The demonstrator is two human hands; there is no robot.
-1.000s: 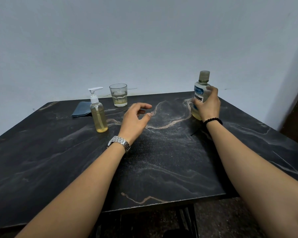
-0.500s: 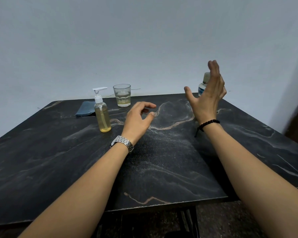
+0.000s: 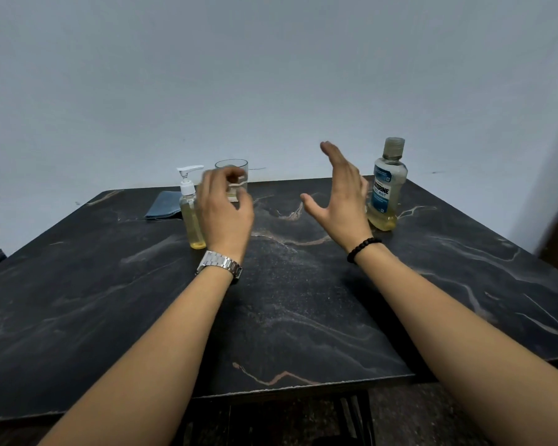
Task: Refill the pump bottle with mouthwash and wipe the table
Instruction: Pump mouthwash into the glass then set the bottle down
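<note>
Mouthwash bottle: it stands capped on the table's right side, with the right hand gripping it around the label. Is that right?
Not quite. In the head view the mouthwash bottle does stand capped on the right of the table, but the right hand is open beside it, not gripping it.

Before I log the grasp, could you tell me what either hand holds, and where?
Nothing is held: the right hand is open beside the clear mouthwash bottle; the left hand hovers empty.
</note>
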